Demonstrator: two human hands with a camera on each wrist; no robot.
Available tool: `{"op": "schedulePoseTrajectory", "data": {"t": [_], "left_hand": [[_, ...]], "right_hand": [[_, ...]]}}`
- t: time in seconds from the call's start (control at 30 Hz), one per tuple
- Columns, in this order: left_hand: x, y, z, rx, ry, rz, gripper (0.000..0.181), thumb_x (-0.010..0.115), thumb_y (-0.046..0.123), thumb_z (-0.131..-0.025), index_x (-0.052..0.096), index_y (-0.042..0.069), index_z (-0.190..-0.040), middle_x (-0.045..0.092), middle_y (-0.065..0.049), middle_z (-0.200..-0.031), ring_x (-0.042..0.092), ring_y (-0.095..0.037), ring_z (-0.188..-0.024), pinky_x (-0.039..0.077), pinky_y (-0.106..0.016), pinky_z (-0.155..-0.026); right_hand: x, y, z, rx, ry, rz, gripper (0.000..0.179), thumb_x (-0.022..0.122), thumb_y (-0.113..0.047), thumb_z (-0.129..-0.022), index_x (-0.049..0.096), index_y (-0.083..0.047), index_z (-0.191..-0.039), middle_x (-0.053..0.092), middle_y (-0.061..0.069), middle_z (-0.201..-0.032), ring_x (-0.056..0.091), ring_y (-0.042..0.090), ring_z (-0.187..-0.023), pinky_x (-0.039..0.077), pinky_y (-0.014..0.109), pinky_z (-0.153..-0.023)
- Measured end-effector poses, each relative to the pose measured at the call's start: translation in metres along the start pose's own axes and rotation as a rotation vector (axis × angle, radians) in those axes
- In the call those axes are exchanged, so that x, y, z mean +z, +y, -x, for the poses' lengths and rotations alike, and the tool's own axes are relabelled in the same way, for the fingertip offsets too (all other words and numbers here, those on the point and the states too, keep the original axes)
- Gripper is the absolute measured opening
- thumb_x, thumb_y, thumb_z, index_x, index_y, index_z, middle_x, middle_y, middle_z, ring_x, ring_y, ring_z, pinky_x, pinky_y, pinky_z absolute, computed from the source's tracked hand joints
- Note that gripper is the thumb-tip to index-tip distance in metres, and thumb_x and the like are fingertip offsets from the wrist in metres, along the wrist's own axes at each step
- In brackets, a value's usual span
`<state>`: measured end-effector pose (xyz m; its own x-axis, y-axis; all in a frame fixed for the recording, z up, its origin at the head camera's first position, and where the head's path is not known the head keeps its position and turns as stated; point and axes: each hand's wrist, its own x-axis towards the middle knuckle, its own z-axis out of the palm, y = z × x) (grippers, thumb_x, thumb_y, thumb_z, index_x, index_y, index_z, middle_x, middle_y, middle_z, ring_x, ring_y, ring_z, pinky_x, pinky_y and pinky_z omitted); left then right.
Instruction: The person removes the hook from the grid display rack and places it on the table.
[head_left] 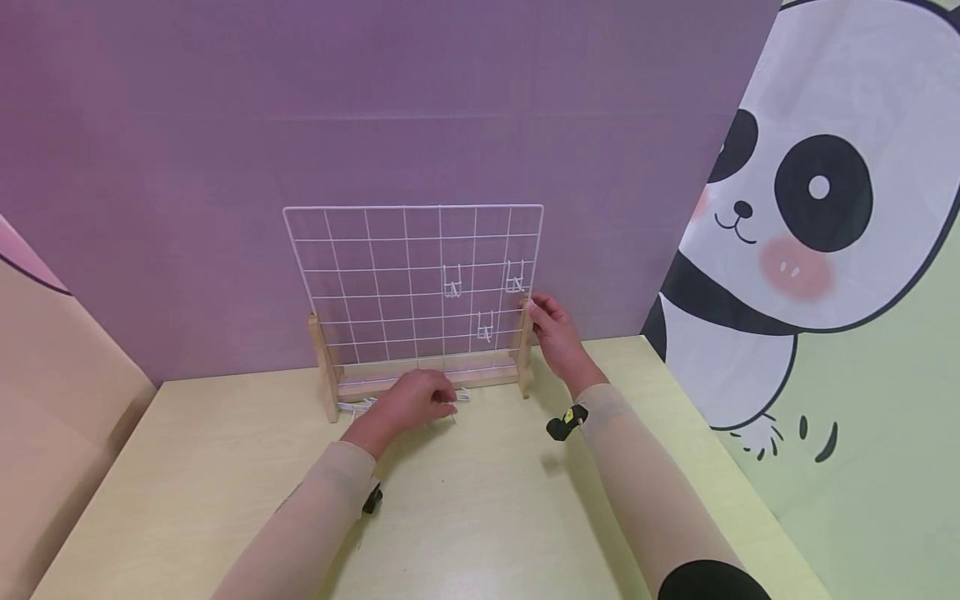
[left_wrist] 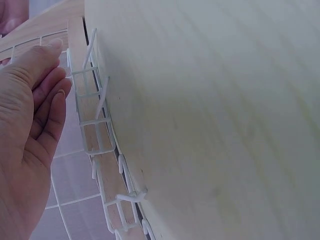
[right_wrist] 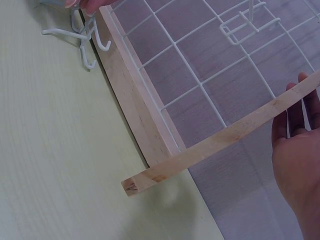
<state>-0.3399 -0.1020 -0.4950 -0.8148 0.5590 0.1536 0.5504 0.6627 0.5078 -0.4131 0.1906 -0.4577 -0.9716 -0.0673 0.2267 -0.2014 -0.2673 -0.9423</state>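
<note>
A white wire grid panel [head_left: 405, 283] stands upright in a wooden stand [right_wrist: 130, 90] at the back of the table. My right hand [head_left: 557, 337] holds the stand's right wooden upright [right_wrist: 220, 140], its fingers reaching behind the wood. At the panel's foot, my left hand [head_left: 416, 400] is loosely bent, fingertips right at a white wire hook [right_wrist: 85, 35]. Another white hook [left_wrist: 122, 205] lies beside it along the wooden base. Three more wire hooks hang on the grid: an upper right hook [head_left: 514, 279], a middle hook [head_left: 452, 283] and a lower hook [head_left: 486, 327].
The light wooden table [head_left: 450, 517] stretches in front of the stand. Behind it rises a purple backdrop [head_left: 405, 125]. A panda picture [head_left: 825, 275] covers the wall on the right. Each wrist wears a black device, such as the right wrist camera [head_left: 567, 422].
</note>
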Motion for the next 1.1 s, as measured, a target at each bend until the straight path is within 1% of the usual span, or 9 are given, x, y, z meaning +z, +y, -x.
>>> {"op": "schedulePoseTrajectory", "data": {"t": [0.13, 0.23, 0.4, 0.53, 0.63, 0.77, 0.93, 1.03, 1.1], "left_hand": [[-0.002, 0.001, -0.001, -0.015, 0.047, 0.013, 0.006, 0.087, 0.012, -0.098, 0.082, 0.010, -0.103, 0.071, 0.007, -0.093, 0.063, -0.011, -0.085, 0.060, -0.031, -0.081], [-0.005, 0.004, -0.002, -0.035, 0.115, 0.026, 0.006, 0.085, 0.012, -0.099, 0.082, 0.011, -0.104, 0.073, 0.004, -0.096, 0.067, -0.015, -0.090, 0.062, -0.037, -0.086], [-0.012, 0.013, -0.006, -0.086, 0.295, 0.075, 0.016, 0.082, 0.016, -0.102, 0.078, 0.008, -0.116, 0.074, -0.005, -0.109, 0.070, -0.027, -0.104, 0.063, -0.046, -0.095], [-0.022, 0.024, -0.009, -0.092, 0.456, 0.142, 0.021, 0.080, 0.016, -0.103, 0.074, 0.004, -0.119, 0.072, -0.011, -0.115, 0.070, -0.032, -0.110, 0.061, -0.050, -0.098], [-0.030, 0.032, -0.013, -0.064, 0.560, 0.199, 0.020, 0.081, 0.011, -0.102, 0.073, 0.001, -0.117, 0.072, -0.014, -0.114, 0.069, -0.033, -0.109, 0.060, -0.050, -0.099], [-0.042, 0.042, -0.019, -0.025, 0.661, 0.263, 0.020, 0.083, 0.007, -0.099, 0.074, -0.001, -0.115, 0.073, -0.015, -0.111, 0.068, -0.033, -0.106, 0.059, -0.049, -0.098], [-0.055, 0.052, -0.026, 0.037, 0.736, 0.295, 0.021, 0.085, 0.005, -0.097, 0.074, -0.002, -0.115, 0.072, -0.015, -0.111, 0.067, -0.033, -0.106, 0.058, -0.052, -0.097], [-0.062, 0.056, -0.031, 0.101, 0.777, 0.269, 0.023, 0.085, 0.003, -0.096, 0.073, -0.004, -0.114, 0.072, -0.016, -0.110, 0.068, -0.034, -0.105, 0.059, -0.052, -0.096], [-0.066, 0.058, -0.033, 0.130, 0.792, 0.246, 0.023, 0.086, 0.004, -0.096, 0.073, -0.004, -0.113, 0.072, -0.016, -0.109, 0.068, -0.033, -0.104, 0.059, -0.048, -0.095]], "right_hand": [[0.000, 0.000, 0.000, -0.002, 0.001, -0.007, 0.013, 0.057, -0.010, -0.116, 0.068, -0.015, -0.121, 0.071, -0.002, -0.119, 0.058, 0.025, -0.123, 0.048, 0.030, -0.106], [0.000, 0.000, 0.000, 0.001, 0.005, -0.010, 0.013, 0.057, -0.010, -0.116, 0.067, -0.016, -0.120, 0.071, -0.003, -0.118, 0.058, 0.026, -0.124, 0.047, 0.030, -0.107], [0.001, -0.001, 0.000, -0.004, 0.005, -0.006, 0.012, 0.058, -0.011, -0.116, 0.067, -0.014, -0.123, 0.071, -0.004, -0.117, 0.059, 0.025, -0.123, 0.047, 0.030, -0.107], [0.001, -0.001, 0.000, -0.019, -0.001, -0.017, 0.013, 0.058, -0.009, -0.115, 0.068, -0.014, -0.120, 0.072, -0.005, -0.115, 0.061, 0.019, -0.116, 0.049, 0.029, -0.103], [0.001, 0.000, 0.000, -0.023, -0.007, -0.035, 0.017, 0.058, -0.006, -0.115, 0.070, -0.018, -0.115, 0.074, -0.005, -0.113, 0.061, 0.019, -0.114, 0.049, 0.029, -0.101], [0.001, 0.001, -0.001, -0.020, -0.012, -0.032, 0.021, 0.057, -0.007, -0.115, 0.071, -0.023, -0.112, 0.074, -0.006, -0.113, 0.060, 0.022, -0.118, 0.049, 0.029, -0.101], [0.001, 0.000, -0.001, -0.026, -0.018, -0.034, 0.020, 0.058, -0.007, -0.114, 0.071, -0.022, -0.112, 0.073, -0.005, -0.114, 0.060, 0.023, -0.118, 0.048, 0.029, -0.101], [0.000, 0.001, -0.002, -0.026, -0.021, -0.032, 0.019, 0.058, -0.008, -0.115, 0.071, -0.021, -0.113, 0.073, -0.004, -0.115, 0.061, 0.022, -0.117, 0.049, 0.029, -0.101], [-0.001, 0.001, -0.001, -0.023, -0.022, -0.028, 0.018, 0.058, -0.009, -0.115, 0.071, -0.020, -0.113, 0.072, -0.003, -0.115, 0.061, 0.021, -0.117, 0.049, 0.029, -0.100]]}}
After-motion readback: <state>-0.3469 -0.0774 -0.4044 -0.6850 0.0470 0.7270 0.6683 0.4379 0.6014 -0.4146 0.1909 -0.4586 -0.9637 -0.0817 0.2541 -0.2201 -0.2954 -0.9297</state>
